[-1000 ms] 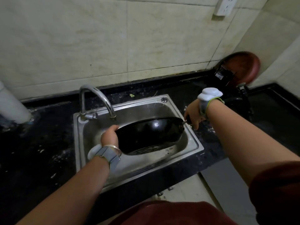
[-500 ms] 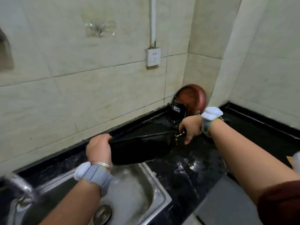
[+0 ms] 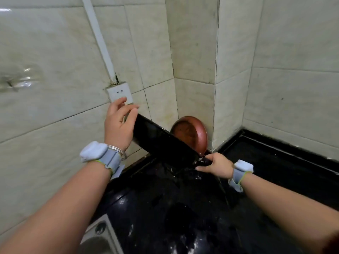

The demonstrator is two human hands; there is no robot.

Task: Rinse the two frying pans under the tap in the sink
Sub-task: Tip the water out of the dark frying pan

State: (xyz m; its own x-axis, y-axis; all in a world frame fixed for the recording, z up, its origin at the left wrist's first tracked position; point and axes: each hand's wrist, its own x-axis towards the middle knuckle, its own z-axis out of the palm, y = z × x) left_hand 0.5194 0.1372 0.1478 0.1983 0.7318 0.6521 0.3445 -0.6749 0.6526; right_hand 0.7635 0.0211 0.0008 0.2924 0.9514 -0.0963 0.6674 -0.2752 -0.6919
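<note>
A black frying pan (image 3: pixel 161 142) is tilted steeply on edge over the black counter, near the tiled wall. My right hand (image 3: pixel 214 165) grips its handle at the lower end. My left hand (image 3: pixel 119 125) is at the pan's raised upper rim with the fingers spread and straight; whether the palm touches the rim I cannot tell. A reddish-brown frying pan (image 3: pixel 190 133) leans upright in the wall corner behind the black one. Only a corner of the steel sink (image 3: pixel 99 233) shows at the bottom left; the tap is out of view.
The wet black counter (image 3: pixel 183 208) runs right along the tiled walls. A white wall socket (image 3: pixel 119 93) with a cable duct sits just above my left hand. A clear plastic hook (image 3: pixel 18 79) is stuck on the wall at the left.
The black pan has been lifted out of the sink, carried right over the counter and tipped up on edge by the wall. My left hand has let go of its rim and opened.
</note>
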